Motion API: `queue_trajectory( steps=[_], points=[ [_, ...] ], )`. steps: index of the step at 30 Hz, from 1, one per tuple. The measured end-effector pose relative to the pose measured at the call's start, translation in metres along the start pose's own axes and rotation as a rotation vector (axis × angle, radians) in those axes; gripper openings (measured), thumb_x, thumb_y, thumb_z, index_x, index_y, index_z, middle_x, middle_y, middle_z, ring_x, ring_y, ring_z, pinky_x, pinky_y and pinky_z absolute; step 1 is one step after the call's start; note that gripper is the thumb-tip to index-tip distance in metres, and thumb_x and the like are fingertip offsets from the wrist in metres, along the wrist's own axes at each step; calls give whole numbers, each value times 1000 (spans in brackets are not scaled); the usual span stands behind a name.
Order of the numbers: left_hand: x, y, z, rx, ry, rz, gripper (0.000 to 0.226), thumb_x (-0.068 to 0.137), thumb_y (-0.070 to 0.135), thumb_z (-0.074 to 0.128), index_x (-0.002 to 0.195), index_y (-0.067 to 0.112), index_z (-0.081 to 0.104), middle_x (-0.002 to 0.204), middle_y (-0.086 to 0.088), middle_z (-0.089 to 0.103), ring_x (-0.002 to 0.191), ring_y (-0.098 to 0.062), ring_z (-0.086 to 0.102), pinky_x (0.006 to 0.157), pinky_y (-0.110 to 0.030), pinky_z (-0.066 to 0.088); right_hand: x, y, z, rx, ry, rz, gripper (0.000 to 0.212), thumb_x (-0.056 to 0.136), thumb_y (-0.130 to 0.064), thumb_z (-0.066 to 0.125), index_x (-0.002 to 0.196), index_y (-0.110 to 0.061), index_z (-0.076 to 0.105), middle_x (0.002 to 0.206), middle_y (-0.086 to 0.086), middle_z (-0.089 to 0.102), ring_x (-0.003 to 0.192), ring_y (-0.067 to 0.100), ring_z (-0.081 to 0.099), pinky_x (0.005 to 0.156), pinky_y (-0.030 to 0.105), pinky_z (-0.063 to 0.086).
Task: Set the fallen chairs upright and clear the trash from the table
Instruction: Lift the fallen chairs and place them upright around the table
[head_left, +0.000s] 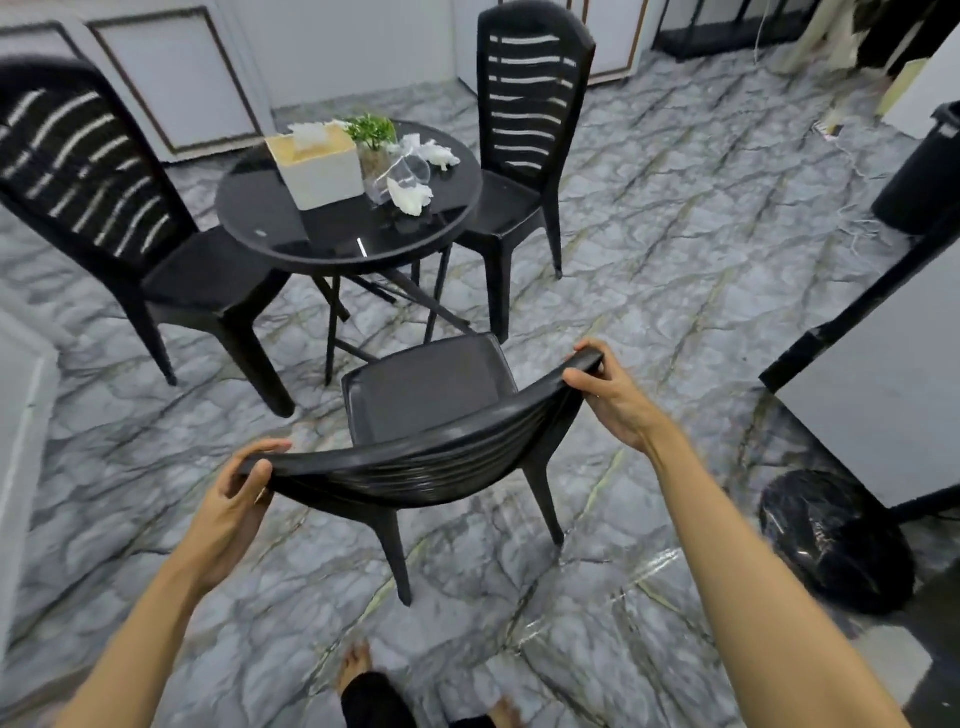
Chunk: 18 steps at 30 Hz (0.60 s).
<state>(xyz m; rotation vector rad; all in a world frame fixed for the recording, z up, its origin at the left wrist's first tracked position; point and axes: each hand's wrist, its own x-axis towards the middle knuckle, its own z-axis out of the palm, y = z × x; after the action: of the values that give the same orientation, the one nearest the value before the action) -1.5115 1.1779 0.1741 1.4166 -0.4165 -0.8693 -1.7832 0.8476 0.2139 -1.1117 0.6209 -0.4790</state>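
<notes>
A black plastic chair (426, 395) stands on its legs right in front of me, seat facing the round black table (332, 234). My left hand (234, 499) grips the left end of its backrest top, and my right hand (608, 395) grips the right end. Two more black chairs stand upright, one at the table's left (130, 218) and one at its far right (524, 145). On the table lie crumpled white tissues (410, 197), a clear plastic cup on its side (405, 174) and another tissue wad (439, 155).
A white tissue box (317, 166) and a small potted plant (371, 137) also sit on the table. A black bin (919, 176) stands at the right edge, a full black trash bag (836, 540) lies on the floor near a grey cabinet (883, 374). Marble floor all around.
</notes>
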Motion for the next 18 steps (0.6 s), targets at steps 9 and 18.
queue_trajectory(
  steps=[9, 18],
  points=[
    [11, -1, 43, -153, 160, -75, 33, 94, 28, 40, 123, 20, 54, 128, 15, 53, 112, 4, 50, 88, -28, 41, 50, -23, -8, 19, 46, 7, 26, 90, -2, 52, 101, -26, 53, 95, -2, 56, 78, 3, 64, 68, 14, 52],
    [35, -1, 83, -205, 143, -10, 36, 77, 35, 56, 112, 25, 60, 95, 18, 66, 77, 7, 62, 67, -6, 49, 37, 0, -58, 77, 161, 38, 24, 93, -5, 46, 101, -27, 53, 104, -3, 53, 95, 6, 54, 84, 18, 44]
  ],
)
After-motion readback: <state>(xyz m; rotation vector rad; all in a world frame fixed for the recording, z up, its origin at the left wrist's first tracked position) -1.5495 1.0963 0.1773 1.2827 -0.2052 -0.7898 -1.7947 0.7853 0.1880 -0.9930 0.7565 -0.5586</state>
